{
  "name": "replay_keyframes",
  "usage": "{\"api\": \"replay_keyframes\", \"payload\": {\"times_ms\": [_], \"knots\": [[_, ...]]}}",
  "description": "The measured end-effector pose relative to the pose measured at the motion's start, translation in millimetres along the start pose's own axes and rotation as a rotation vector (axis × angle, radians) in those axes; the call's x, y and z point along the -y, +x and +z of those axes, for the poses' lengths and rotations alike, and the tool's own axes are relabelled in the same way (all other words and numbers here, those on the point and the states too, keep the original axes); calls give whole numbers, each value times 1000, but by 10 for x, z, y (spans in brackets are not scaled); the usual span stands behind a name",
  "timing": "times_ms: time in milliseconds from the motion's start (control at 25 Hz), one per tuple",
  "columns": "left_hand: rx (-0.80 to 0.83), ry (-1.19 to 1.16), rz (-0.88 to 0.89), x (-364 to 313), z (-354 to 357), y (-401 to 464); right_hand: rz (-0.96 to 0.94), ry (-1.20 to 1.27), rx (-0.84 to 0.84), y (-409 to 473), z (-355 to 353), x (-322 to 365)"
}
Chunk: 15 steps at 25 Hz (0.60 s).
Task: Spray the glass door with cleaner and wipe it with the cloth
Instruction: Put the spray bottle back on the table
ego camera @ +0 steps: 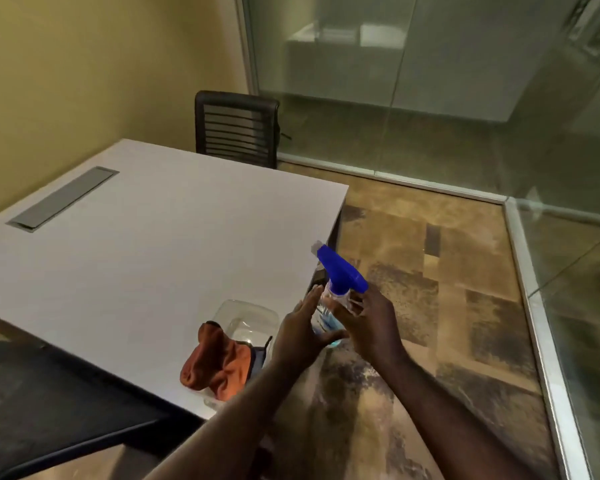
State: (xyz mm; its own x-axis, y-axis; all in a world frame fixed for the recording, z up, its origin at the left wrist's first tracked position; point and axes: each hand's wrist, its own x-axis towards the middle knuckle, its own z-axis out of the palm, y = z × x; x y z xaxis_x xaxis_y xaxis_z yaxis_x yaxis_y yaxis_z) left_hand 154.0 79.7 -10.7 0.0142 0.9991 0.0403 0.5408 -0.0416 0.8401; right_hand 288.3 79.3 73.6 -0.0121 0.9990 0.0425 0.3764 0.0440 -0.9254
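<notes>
A clear spray bottle (pixel 329 313) with a blue trigger head and pale blue liquid is held just off the table's right edge. My right hand (pixel 371 323) grips its neck below the blue head. My left hand (pixel 300 327) rests flat against the bottle's left side, fingers stretched out. An orange cloth (pixel 219 363) lies crumpled on the white table (pixel 136 258) near its front corner. Glass panels (pixel 430 64) stand at the back and along the right side (pixel 586 306).
A clear plastic container (pixel 246 315) sits behind the cloth. A black slatted chair (pixel 236 128) stands at the table's far end. A grey cable hatch (pixel 63 199) is set into the tabletop. Patterned carpet (pixel 430 306) lies between the table and the glass. A dark chair part fills the lower left.
</notes>
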Motion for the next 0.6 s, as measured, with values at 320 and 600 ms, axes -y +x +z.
{"api": "replay_keyframes", "payload": {"times_ms": [320, 600], "knots": [[-71, 103, -158, 706, -246, 599, 75, 13, 163, 764, 743, -121], [-105, 198, -274, 1009, -351, 939, 145, 6, 276, 1214, 1152, -192]]}}
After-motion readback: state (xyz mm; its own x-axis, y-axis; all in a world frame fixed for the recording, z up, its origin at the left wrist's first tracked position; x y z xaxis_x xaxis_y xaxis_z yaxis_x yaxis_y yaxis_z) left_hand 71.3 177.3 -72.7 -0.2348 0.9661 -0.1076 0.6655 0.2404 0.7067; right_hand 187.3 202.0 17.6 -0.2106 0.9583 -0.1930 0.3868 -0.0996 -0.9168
